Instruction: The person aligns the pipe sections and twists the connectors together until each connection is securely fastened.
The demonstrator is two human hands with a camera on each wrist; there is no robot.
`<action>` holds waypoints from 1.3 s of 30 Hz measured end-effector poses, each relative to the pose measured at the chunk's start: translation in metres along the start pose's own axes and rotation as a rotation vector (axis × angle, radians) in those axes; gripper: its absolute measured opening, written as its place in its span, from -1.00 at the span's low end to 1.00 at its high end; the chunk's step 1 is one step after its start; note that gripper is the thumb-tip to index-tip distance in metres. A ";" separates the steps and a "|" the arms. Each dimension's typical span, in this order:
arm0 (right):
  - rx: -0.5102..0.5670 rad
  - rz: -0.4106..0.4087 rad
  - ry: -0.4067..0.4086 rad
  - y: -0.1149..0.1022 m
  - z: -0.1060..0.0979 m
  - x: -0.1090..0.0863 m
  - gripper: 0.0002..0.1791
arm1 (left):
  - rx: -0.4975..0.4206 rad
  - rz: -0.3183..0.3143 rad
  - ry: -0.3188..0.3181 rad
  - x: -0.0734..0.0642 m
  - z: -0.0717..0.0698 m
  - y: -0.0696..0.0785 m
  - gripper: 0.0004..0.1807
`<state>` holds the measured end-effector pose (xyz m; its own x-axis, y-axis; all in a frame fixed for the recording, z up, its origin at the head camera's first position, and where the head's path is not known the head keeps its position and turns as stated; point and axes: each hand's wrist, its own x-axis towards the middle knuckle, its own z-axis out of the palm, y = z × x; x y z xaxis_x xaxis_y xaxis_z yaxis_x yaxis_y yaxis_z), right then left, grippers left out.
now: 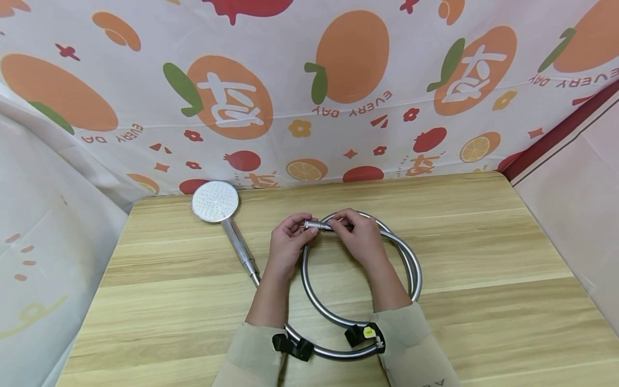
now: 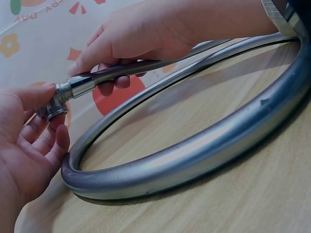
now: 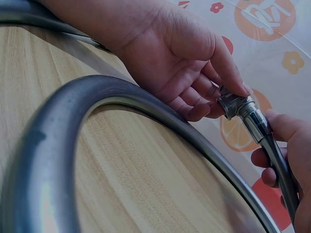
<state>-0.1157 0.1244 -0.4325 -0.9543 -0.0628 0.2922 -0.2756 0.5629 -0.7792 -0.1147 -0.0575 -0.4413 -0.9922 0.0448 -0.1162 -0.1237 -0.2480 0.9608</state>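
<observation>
A metal shower hose (image 1: 338, 355) lies in loops on the table, and one of its ends is raised between my hands. My left hand (image 1: 285, 244) pinches a small silver branched pipe fitting (image 2: 58, 103) between thumb and fingers. The fitting meets the shiny hose nut (image 2: 81, 86) end to end; I cannot tell how far they are threaded. Just behind the nut, my right hand (image 1: 361, 239) grips the hose, thumb on top and fingertips beneath. A round white-faced shower head (image 1: 215, 201) with a silver handle lies to the left, attached to the hose's other end.
The wooden table (image 1: 483, 242) reaches back to a fruit-printed cloth (image 1: 295, 150). Hose loops surround and pass below both forearms. Black wrist straps (image 1: 293, 346) sit over the sleeves, close to the lower hose loop.
</observation>
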 end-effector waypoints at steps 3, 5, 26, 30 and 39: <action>0.002 0.002 0.005 0.000 0.000 -0.001 -0.77 | 0.005 -0.004 0.000 0.000 0.000 0.000 -0.56; -0.001 0.003 0.008 0.000 0.000 -0.001 -0.71 | 0.005 -0.006 0.000 0.000 0.000 -0.001 -0.57; -0.078 0.015 -0.028 0.002 0.003 -0.003 -0.74 | -0.006 0.000 -0.004 -0.001 0.000 -0.002 -0.60; -0.075 0.007 -0.019 0.003 0.003 -0.003 -0.76 | 0.001 0.002 -0.003 -0.001 0.000 -0.002 -0.62; -0.058 -0.022 0.001 0.003 0.003 -0.001 -0.79 | 0.014 0.001 0.002 0.000 0.000 -0.003 -0.65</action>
<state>-0.1158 0.1238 -0.4373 -0.9481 -0.0747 0.3091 -0.2890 0.6082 -0.7393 -0.1143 -0.0567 -0.4444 -0.9924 0.0429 -0.1152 -0.1221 -0.2341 0.9645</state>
